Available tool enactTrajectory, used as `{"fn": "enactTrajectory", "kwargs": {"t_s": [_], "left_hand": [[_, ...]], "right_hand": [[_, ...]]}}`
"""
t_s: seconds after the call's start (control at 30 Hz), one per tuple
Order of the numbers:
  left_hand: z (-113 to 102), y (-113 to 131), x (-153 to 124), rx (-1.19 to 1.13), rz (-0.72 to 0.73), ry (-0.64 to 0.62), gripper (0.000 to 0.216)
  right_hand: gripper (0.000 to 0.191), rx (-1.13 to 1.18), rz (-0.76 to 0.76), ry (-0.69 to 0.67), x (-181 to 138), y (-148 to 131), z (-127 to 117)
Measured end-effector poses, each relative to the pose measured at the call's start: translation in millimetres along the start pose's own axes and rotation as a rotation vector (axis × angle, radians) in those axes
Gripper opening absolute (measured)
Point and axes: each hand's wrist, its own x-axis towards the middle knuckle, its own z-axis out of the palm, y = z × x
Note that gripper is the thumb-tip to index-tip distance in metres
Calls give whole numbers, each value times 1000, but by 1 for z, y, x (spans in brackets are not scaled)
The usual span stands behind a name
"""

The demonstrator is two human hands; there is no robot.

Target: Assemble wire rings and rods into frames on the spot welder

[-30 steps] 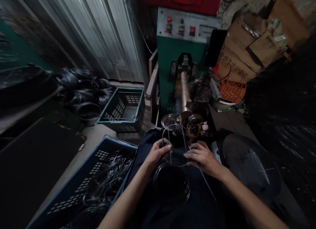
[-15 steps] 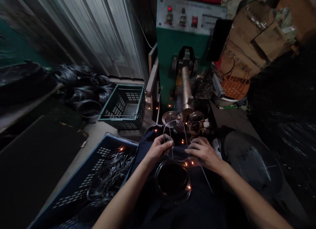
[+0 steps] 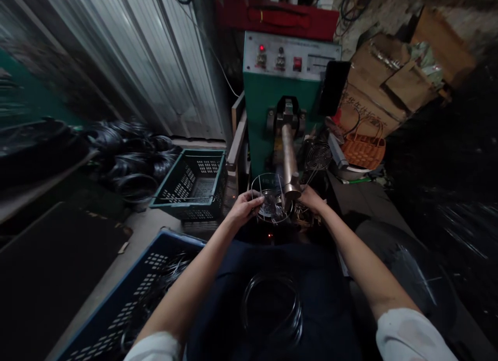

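My left hand (image 3: pixel 244 208) grips the rim of a bent wire hoop frame (image 3: pixel 267 191), which hangs beside the tip of a metal shaft (image 3: pixel 290 158) on a green machine (image 3: pixel 284 91). My right hand (image 3: pixel 312 199) sits just right of the shaft tip, and its fingers are partly hidden there, so I cannot tell if they hold wire. Clear wire rings (image 3: pixel 272 309) lie on the dark cloth over my lap. A small orange spark (image 3: pixel 268 235) glows below the hoop.
A blue perforated crate (image 3: pixel 132 293) of bent wire sits at lower left. A teal crate (image 3: pixel 190 187) stands beyond it, next to black wire coils (image 3: pixel 128 156). A fan guard (image 3: pixel 318 156), a wicker basket (image 3: pixel 363 151) and cardboard boxes (image 3: pixel 385 81) crowd the right.
Both arms have stretched forward from my lap, and the wire hoop has moved up to the shaft tip. White sleeves now show. The many orange sparks of the half-second-old view are nearly gone.
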Motion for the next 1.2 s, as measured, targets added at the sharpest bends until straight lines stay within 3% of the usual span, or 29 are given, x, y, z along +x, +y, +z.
{"fn": "enactTrajectory", "kwargs": {"t_s": [0.23, 0.47, 0.67, 0.83, 0.9, 1.07, 1.2], "left_hand": [[-4, 1, 10, -17, 23, 0, 38], [-8, 0, 19, -23, -2, -1, 39], [-6, -1, 13, -37, 1, 31, 37], [-8, -4, -4, -46, 27, 70, 39], [-8, -8, -13, -43, 37, 72, 38], [-4, -20, -43, -40, 28, 50, 35], [-1, -26, -63, -17, 5, 58, 34]], "right_hand": [[30, 21, -28, -25, 4, -13, 9], [33, 47, -40, -13, 5, -26, 11], [43, 107, 65, -16, -7, -32, 8], [49, 158, 114, 15, -68, -28, -10], [50, 159, 152, 15, -105, -15, -16], [49, 120, 406, -33, -191, 33, -18], [50, 216, 457, -24, -229, 52, -11]]}}
